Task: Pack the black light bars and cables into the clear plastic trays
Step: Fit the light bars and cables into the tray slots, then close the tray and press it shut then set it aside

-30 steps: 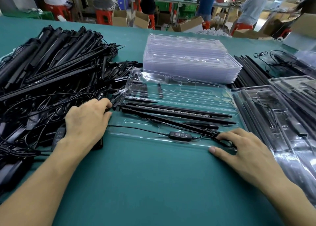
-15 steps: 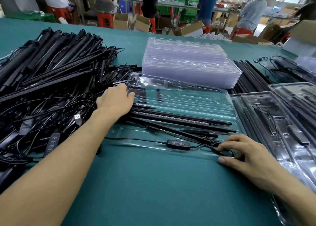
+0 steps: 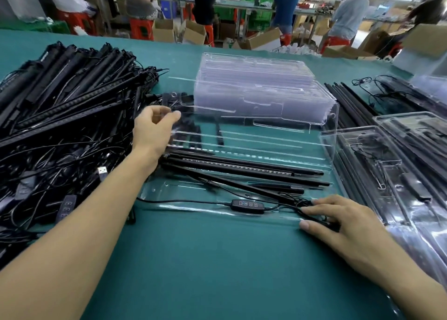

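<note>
A clear plastic clamshell tray (image 3: 154,194) lies open in the middle of the green table. Black light bars (image 3: 242,172) lie lengthwise in its near half, and a cable with a button controller (image 3: 248,204) runs along its front edge. My left hand (image 3: 154,131) pinches the left edge of the tray's lid (image 3: 266,126), which is raised off the table and tilted up. My right hand (image 3: 343,220) rests with straight fingers on the coiled cable (image 3: 312,209) at the tray's right front corner.
A big pile of loose black bars and cables (image 3: 60,107) fills the left side. A stack of empty clear trays (image 3: 254,82) stands behind the open tray. Loose bars (image 3: 348,102) and filled trays (image 3: 387,174) lie at the right. People work at benches beyond.
My left hand moved from the cable pile to the far left edge of the tray, took hold of the lid and lifted it. My right hand stayed on the coiled cable.
</note>
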